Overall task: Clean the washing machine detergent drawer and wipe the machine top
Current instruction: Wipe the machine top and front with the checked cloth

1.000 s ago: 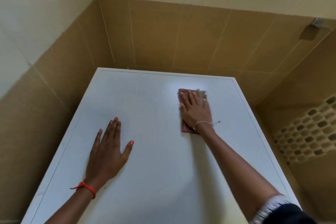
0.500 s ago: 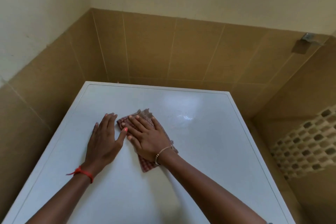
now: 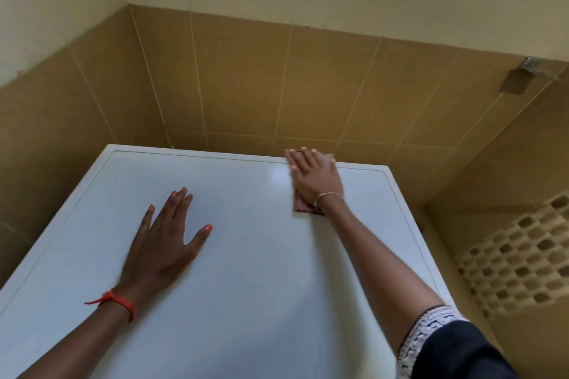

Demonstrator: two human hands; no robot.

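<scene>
Now, right hand (image 3: 314,178): fingers straight, together, pressing cloth (image 3: 303,208) flat at far edge of machine top (image 3: 246,286).
Left hand (image 3: 163,243): fingers spread, palm down; likely bracing the reach.

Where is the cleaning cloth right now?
In the head view, the cloth lies toward the back right of the machine top, at its rear edge by the tiled wall, pressed under the right hand.

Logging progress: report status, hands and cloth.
Left hand flat on machine top, holding nothing. Right hand pressing cloth at back edge. No obstacle in view.
</scene>
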